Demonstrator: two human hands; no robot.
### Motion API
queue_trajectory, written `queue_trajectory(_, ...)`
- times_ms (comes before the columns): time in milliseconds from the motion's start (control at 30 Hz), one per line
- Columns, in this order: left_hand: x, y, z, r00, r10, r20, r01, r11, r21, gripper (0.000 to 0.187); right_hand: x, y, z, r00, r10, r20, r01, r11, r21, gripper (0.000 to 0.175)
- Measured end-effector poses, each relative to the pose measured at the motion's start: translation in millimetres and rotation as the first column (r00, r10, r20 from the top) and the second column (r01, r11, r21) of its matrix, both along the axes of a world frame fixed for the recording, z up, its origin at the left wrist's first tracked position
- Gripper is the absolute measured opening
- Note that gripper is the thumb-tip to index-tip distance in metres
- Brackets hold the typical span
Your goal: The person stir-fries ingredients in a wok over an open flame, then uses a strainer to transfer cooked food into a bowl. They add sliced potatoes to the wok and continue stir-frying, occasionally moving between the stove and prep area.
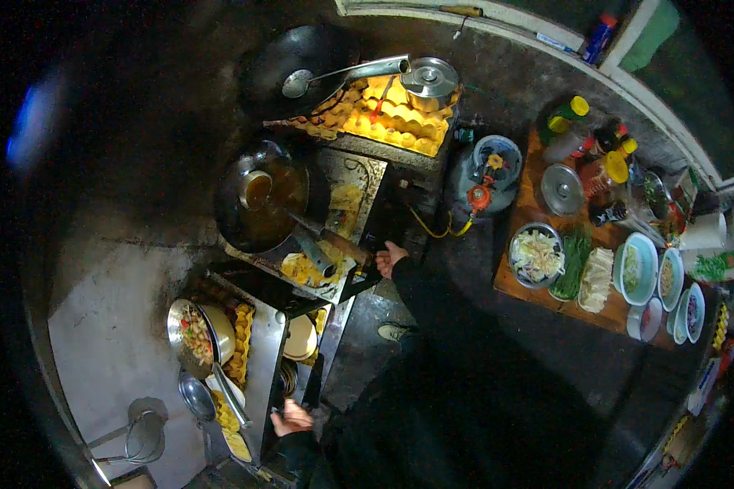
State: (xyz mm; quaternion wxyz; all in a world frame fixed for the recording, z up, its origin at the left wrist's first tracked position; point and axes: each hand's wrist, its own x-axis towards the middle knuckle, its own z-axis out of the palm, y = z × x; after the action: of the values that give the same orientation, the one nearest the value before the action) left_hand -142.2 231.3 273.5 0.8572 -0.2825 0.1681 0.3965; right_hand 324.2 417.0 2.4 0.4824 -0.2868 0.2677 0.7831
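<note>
My right hand is beside the stove's edge, fingers apart, close to the end of a ladle's wooden handle; whether they touch is unclear. The ladle's bowl rests in a dark wok holding brownish liquid. The wok's metal handle points towards me. My left hand, slightly blurred, hangs open by the side of a metal stand. Near it is the handle of a metal saucepan, in which a mix of chopped food lies.
A second wok with a skimmer and a lidded pot stand behind the stove on yellow egg trays. Right of them is a gas cylinder. A wooden table bears bottles, a bowl of cut vegetables and several tubs.
</note>
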Motion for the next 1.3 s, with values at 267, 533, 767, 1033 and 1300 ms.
queue_trajectory(267, 274.7, 110.3, -42.8, 0.441, -0.229, -0.868, 0.606, 0.789, 0.100, 0.057, 63.7, 54.6, -28.7, 0.827, -0.135, -0.545, 0.254, 0.956, 0.148, 0.035)
queue_trajectory(533, 433.0, 265.9, -70.0, 0.278, 0.090, -0.956, 0.344, 0.920, 0.187, 0.037, 59.4, 79.8, -112.0, 0.996, -0.053, 0.071, 0.024, 0.934, 0.358, 0.034)
queue_trajectory(767, 452.9, 261.2, -93.1, 0.534, -0.111, -0.838, 0.435, 0.886, 0.159, 0.040, 55.3, 91.1, -136.6, 0.629, 0.047, 0.776, -0.506, 0.782, 0.363, 0.071)
queue_trajectory(1033, 447.5, 277.5, -79.9, 0.376, -0.162, -0.912, 0.446, 0.895, 0.025, 0.029, 92.4, 79.5, -103.9, 0.956, -0.095, 0.279, -0.068, 0.849, 0.524, 0.040)
queue_trajectory(1300, 446.0, 280.5, -58.8, 0.397, -0.151, -0.905, 0.518, 0.851, 0.086, 0.036, 90.9, 87.9, -94.9, 0.990, 0.068, 0.122, -0.115, 0.892, 0.437, 0.023)
